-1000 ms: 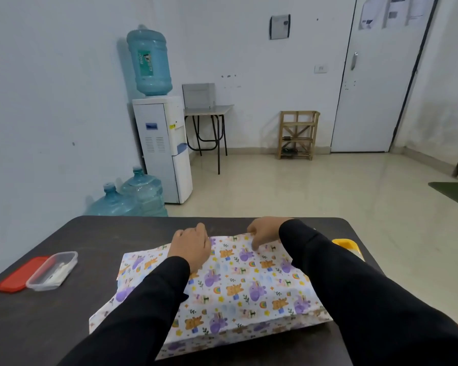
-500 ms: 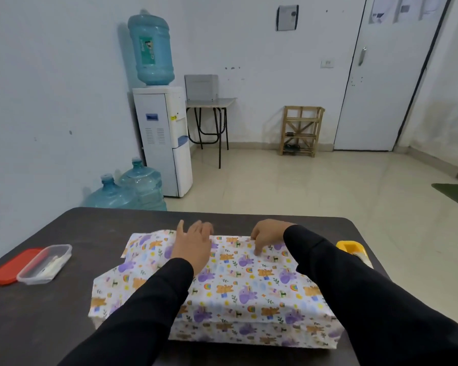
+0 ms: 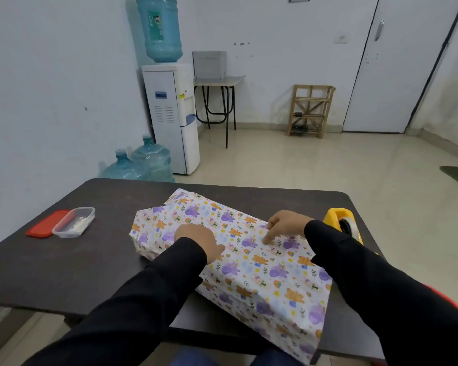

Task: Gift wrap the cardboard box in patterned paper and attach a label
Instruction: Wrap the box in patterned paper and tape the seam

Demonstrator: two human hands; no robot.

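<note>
Here, a person in black sleeves is wrapping a long box, its cardboard wholly hidden under white paper printed with purple elephants, orange bears and rainbows [image 3: 259, 262]. The parcel is lying slantwise on the dark brown desk [image 3: 64, 273], running from the far left to the near right, where its end is jutting past the desk's near edge. The left hand [image 3: 197, 240] is lying palm down on top of the parcel, pressing the paper flat. The right hand [image 3: 283, 224], just to its right, is pressing the paper with an outstretched forefinger, its other fingers loosely bent. Neither hand is pinching anything.

This seems to be the step of holding the overlapped seam shut. The next move is probably calling for tape: a yellow tape dispenser [image 3: 333, 216] is standing just right of the right wrist, so one hand would need to hold the seam while the other reaches. The paper at the near end is hanging loose, unfolded, and no label is showing. At the left, a clear plastic tub [image 3: 74, 224] is sitting beside its red lid [image 3: 45, 228].
</note>
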